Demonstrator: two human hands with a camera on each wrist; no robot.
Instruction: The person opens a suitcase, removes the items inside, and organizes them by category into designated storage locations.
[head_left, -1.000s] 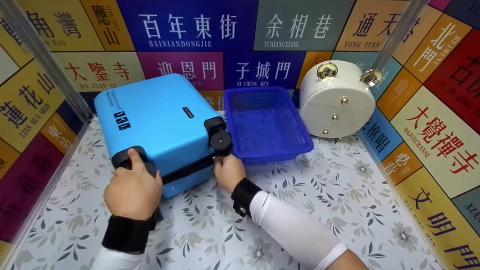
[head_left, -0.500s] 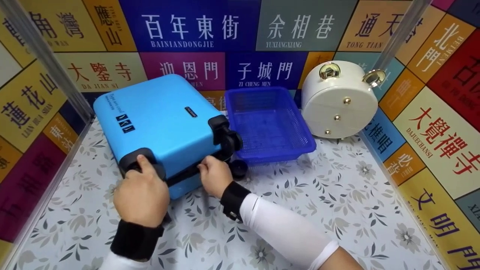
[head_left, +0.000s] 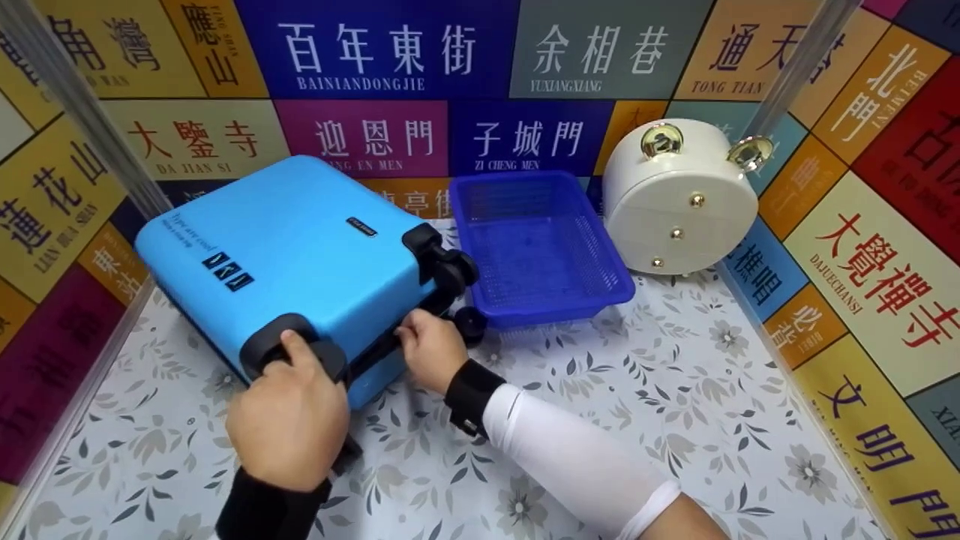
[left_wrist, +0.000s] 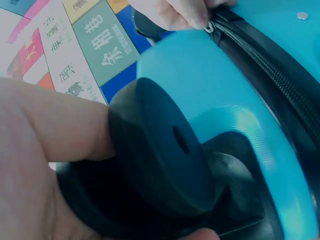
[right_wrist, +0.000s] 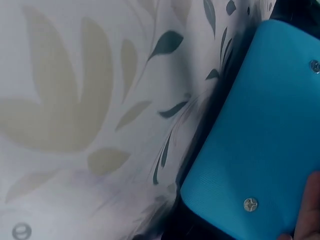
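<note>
A blue hard-shell suitcase (head_left: 292, 232) lies flat on the left, its wheeled end turned toward me. My left hand (head_left: 289, 424) grips a black caster wheel (left_wrist: 160, 150) at the near corner, the index finger lying on the wheel's housing. Along the wheeled side runs a black zipper (left_wrist: 270, 65). My right hand (head_left: 431, 352) pinches its metal zipper pull (left_wrist: 209, 27), between the two wheeled corners. In the right wrist view, only a bit of a finger (right_wrist: 310, 212) shows beside the lower blue shell (right_wrist: 260, 130).
A blue plastic basket (head_left: 544, 311) stands right of the suitcase, close to its far wheels (head_left: 450, 274). Farther right is a round white case (head_left: 679, 217) with gold knobs. Sign-printed walls enclose the floral-patterned surface (head_left: 600, 450) at the back and sides.
My right hand has slid left along the zipper, away from the far wheeled corner. The suitcase has swung round, its back shifting left and its near corner coming toward me with my left hand.
</note>
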